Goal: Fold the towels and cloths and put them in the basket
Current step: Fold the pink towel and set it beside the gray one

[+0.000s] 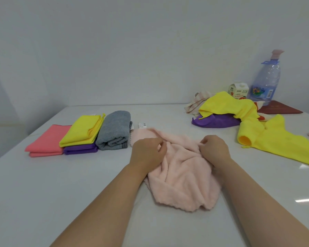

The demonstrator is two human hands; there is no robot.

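1. Four pieces lie folded on the left of the bench [78, 193]: a coral cloth [46, 141], a folded yellow cloth [82, 131] lying on a folded purple cloth [80, 149], and a rolled grey towel [114, 131] just beside them.
2. None of these has gone into a basket, and from here I see no basket at all.
3. The piece in hand is a pale pink towel [182, 177], which lies rumpled in the middle of the bench, right in front of the person. No clean fold shows in it, so I judge its folding has barely begun.
4. More waits at the far right: loose yellow cloths [278, 143], a crumpled purple cloth [216, 122] under them and a striped cloth [198, 102] behind, near a water bottle [266, 81] and a carton [238, 90].
5. By my reckoning the job is roughly half done on folding, with all the putting away left.
6. The left hand [146, 152] has its fingers curled, pinching a ridge of the pink towel near its far edge.
7. The right hand [214, 148] does likewise, with its fingers bunched on the cloth near that far edge.
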